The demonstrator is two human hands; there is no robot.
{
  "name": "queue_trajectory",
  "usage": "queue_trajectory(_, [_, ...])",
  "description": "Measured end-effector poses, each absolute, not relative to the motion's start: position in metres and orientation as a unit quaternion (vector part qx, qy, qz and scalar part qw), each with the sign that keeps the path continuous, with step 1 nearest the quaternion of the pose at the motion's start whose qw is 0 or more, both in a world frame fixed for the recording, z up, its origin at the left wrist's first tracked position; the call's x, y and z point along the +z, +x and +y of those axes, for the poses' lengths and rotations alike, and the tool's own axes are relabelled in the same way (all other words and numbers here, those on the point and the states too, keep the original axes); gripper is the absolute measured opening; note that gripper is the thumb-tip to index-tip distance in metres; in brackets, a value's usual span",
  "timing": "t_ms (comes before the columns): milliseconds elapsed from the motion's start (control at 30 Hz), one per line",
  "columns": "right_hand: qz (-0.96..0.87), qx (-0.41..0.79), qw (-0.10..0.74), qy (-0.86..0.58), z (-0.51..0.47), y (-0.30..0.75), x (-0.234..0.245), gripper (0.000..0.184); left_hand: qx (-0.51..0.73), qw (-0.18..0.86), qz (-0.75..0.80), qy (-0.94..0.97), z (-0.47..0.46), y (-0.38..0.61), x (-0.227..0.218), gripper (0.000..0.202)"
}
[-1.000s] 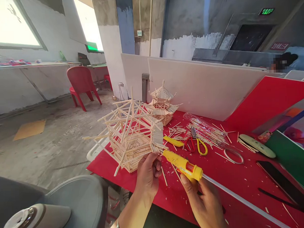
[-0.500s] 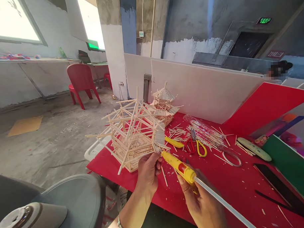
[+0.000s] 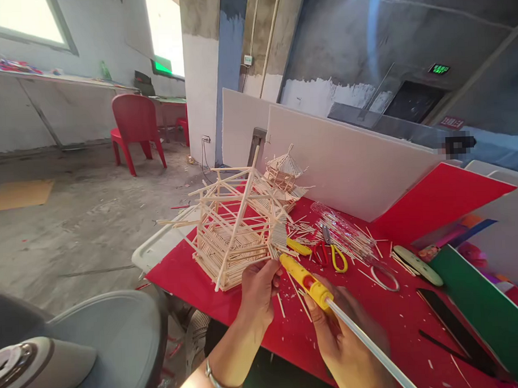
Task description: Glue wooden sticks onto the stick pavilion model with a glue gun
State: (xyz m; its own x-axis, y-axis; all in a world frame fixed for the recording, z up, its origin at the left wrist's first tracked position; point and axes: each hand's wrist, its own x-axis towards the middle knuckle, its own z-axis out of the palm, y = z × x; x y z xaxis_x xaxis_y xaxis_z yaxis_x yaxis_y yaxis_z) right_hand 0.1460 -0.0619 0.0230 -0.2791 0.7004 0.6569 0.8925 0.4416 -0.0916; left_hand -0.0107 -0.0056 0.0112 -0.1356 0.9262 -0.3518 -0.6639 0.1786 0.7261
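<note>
A hexagonal frame of thin wooden sticks (image 3: 237, 234) stands on the red tabletop, partly covered with a slatted roof panel on its right side. My left hand (image 3: 260, 287) is closed in a pinch at its front right corner, on what looks like a thin wooden stick mostly hidden by the fingers. My right hand (image 3: 338, 333) is wrapped around a yellow hot glue gun (image 3: 302, 277). A long translucent glue stick (image 3: 370, 343) runs out of its back. The nozzle points at my left fingertips, close beside them.
Behind stands a smaller stick pagoda (image 3: 286, 170). Rightward lie a yellow cutter (image 3: 299, 247), red-and-yellow-handled pliers (image 3: 338, 259), bagged sticks (image 3: 345, 228), a tape ring (image 3: 385, 278) and a dark phone-like slab (image 3: 450, 323). A grey stool (image 3: 119, 329) bears a tumbler (image 3: 44, 365). White boards (image 3: 347, 162) wall the back.
My view has shifted slightly, with the far-right things now further left. Both hands keep their grips, and the glue gun's nozzle stays by my left fingertips.
</note>
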Motion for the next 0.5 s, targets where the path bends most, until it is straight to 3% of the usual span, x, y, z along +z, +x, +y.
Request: queue_trajectory(500, [-0.781, -0.202, 0.273, -0.525, -0.065, 0.133, 0.04, 0.041, 0.627, 0.648, 0.407, 0.15, -0.006, -0.012, 0.011, 0.015])
